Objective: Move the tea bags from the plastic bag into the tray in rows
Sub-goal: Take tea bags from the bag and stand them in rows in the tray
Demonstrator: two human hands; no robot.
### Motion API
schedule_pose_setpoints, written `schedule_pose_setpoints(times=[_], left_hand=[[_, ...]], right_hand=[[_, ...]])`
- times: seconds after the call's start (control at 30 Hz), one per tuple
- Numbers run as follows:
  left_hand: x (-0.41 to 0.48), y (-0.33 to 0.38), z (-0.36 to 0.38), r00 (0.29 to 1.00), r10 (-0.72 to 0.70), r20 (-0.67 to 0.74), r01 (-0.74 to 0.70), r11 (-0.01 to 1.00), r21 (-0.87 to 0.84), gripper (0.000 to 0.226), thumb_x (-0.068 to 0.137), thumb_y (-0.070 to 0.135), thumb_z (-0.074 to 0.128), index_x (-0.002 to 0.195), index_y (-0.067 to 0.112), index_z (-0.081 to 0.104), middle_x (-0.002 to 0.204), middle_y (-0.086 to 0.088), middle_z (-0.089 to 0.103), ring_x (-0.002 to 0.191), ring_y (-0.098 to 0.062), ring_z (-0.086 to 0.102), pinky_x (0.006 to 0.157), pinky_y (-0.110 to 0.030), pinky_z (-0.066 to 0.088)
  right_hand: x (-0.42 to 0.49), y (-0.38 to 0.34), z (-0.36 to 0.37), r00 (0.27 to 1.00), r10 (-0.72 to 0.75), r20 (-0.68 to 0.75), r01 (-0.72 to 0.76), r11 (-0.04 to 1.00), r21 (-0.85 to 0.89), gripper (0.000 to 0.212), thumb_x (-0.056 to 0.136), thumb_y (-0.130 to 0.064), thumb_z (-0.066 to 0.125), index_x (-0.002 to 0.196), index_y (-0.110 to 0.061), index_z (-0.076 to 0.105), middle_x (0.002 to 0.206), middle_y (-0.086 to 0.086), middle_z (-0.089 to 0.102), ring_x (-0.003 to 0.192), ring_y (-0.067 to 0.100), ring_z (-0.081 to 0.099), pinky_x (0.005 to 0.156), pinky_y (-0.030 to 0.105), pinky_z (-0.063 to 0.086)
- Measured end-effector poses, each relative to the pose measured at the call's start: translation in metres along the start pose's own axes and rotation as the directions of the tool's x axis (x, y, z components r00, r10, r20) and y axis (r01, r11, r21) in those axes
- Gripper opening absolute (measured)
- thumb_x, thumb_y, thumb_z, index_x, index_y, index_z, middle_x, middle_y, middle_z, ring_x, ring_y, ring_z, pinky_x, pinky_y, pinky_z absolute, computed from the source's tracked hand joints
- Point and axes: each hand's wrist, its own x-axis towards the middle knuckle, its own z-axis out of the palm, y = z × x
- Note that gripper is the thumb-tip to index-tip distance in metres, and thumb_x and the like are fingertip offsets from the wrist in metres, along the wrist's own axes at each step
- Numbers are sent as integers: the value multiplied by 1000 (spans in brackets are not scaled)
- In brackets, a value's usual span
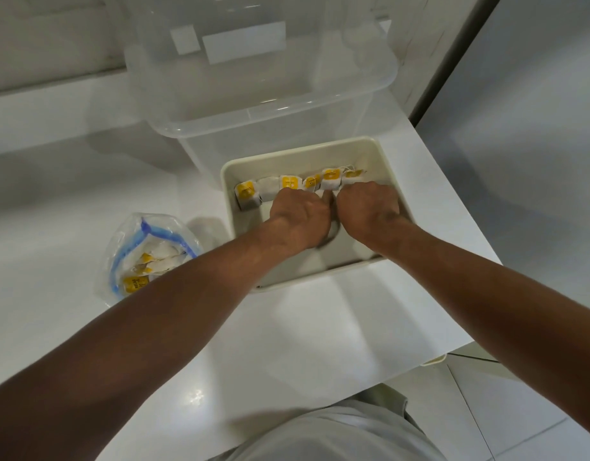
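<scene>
A cream tray (392, 168) sits on the white counter. Along its far wall stands a row of several white tea bags with yellow tags (288, 183). Both my hands are inside the tray, backs up, fingers curled down against that row. My left hand (297, 212) touches the middle of the row, and my right hand (367, 204) touches its right part. Whether either hand pinches a tea bag is hidden by the knuckles. A clear plastic bag with a blue zip edge (147, 254) lies left of the tray and holds more tea bags (135, 282).
A large clear plastic storage box (260, 94) stands just behind the tray. The counter's right edge (460, 227) runs close to the tray, with tiled floor below. The wall rises at the back left.
</scene>
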Motion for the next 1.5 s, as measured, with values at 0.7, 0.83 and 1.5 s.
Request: schedule_pose_setpoints(times=[0.7,0.83,1.5], left_hand=[[-17,-20,-13,992,-119,47,123,989,-82,40,100,45,43,131,21,53,112,-2,68,98,-24,65,69,-33,35],[-11,-24,-9,986,-143,83,149,986,-71,39,100,41,44,132,20,51,113,-1,69,100,-25,66,69,-34,34],[-80,-68,-52,995,-97,40,100,769,-631,42,87,63,58,126,47,53,110,22,63,109,-9,57,88,-35,50]], right_hand=[[3,-7,7,997,-51,-57,55,996,74,27,100,-20,43,123,-17,57,116,7,66,105,28,64,80,36,51],[11,-6,11,996,-57,-65,62,995,78,33,102,-24,38,132,-21,51,121,8,63,109,29,62,83,39,51],[-21,19,-1,977,-210,-43,164,603,781,33,86,-41,71,117,-31,65,116,-9,63,98,9,61,85,19,47]])
